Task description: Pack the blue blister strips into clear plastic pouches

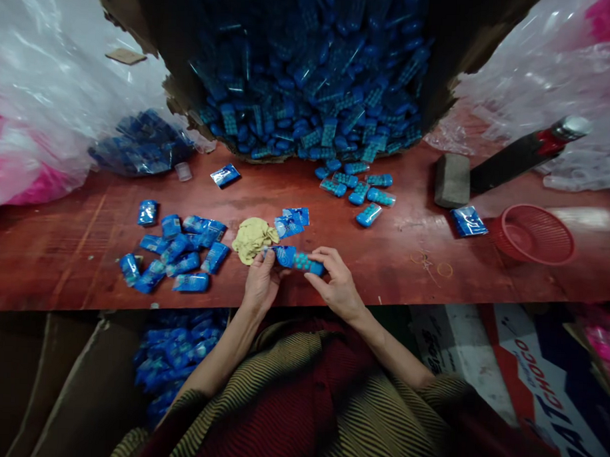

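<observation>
Plastic wrap point(45, 66), clear and shiny, is lying at the far left, with pink showing through it. Next to it, a clear bag of dark blue packs point(142, 146) is being held up by the red counter point(100, 211). Nearer the front edge, some wrapped blue packs point(177, 251) are lying in a loose bunch. Then a soft yellow lump point(251, 238) is resting just beside the left hand point(264, 280). One blue wrapper point(285, 256) is being pinched by this hand, between thumb and fingers. Flat blue wrappers point(292, 221) are lying just behind it. Farther back, lots of blue tubes point(328, 133) are being held by a big torn box point(177, 101). Between the two hands, over the counter, a little tube with blue-green balls point(308, 262) is touching the wrapper, and its right end is being pinched by the right hand point(336, 279). How far in it is cannot be told. Loose tubes point(359, 192) are lying behind that hand. Rubber bands point(424, 262), a gray block point(453, 180) and a red basket point(534, 253) are resting farther right.
</observation>
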`<move>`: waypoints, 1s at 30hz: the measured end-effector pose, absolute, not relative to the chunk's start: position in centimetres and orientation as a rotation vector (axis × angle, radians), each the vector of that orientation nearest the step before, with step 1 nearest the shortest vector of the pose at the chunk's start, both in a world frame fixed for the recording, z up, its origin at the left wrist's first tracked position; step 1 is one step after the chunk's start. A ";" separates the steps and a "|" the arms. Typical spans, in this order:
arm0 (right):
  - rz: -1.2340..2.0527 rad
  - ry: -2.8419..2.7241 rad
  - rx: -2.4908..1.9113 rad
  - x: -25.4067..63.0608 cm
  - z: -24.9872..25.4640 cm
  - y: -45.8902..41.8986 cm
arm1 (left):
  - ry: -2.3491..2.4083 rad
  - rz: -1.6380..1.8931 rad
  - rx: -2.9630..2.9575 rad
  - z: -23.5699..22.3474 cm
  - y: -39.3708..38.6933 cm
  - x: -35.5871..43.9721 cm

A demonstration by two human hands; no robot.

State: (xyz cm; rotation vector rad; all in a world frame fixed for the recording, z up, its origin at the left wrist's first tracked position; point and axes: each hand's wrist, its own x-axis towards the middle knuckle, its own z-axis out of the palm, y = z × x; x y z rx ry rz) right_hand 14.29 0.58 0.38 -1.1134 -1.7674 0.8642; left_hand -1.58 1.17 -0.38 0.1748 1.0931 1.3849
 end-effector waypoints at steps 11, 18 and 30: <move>0.856 -1.758 -1.073 12.8 -2.2 -0.7 | 1.057 1.322 0.076 0.1 1.1 -0.5; 1.087 -1.400 -1.153 12.2 -1.8 -1.3 | 1.040 1.264 0.025 0.6 1.5 -0.4; 1.190 -1.298 -1.183 10.6 -3.6 -1.0 | 0.925 1.101 0.189 0.7 1.5 -0.3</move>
